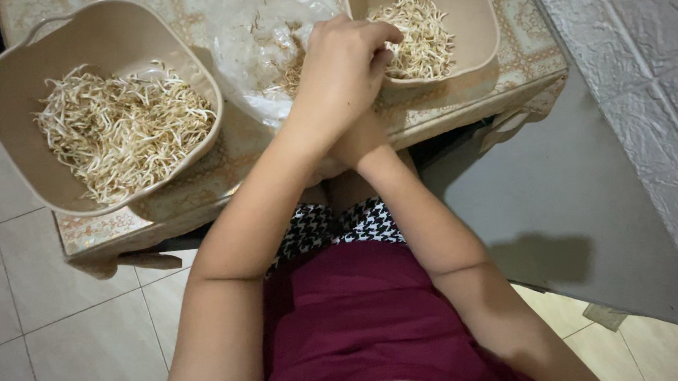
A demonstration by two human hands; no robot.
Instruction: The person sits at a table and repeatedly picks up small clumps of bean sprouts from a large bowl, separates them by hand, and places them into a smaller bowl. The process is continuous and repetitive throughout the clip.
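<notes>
So I'm sitting at the little table [517, 26] with the patterned cloth, working through a batch of bean sprouts. I'm keeping the big tan basin [12, 101] off to my left with the main heap of sprouts [120, 133] in it, the smaller tan bowl [473, 17] up on the right with its own pile of sprouts [424, 40], and a clear plastic bag [255, 35] lying flat between the two with a few bits on it.

Both hands are working close together just at the near rim of the smaller bowl. My left hand [343, 72] is sitting on top, fingers curled in as if pinching at a sprout, though I honestly can't tell from this angle what's between the fingertips. My right hand [359, 138] is tucked underneath it, pressed against the left wrist and mostly hidden, so I can't say whether it's closed around anything.

My take on doing this part well: I'm finding it pays to be pinching one strand at a time, lightly, because they look thin and snappy. Keeping the hands right over the bowl's edge should mean anything dropped is landing in the bowl or on the bag, not the tiled floor [41, 326].
</notes>
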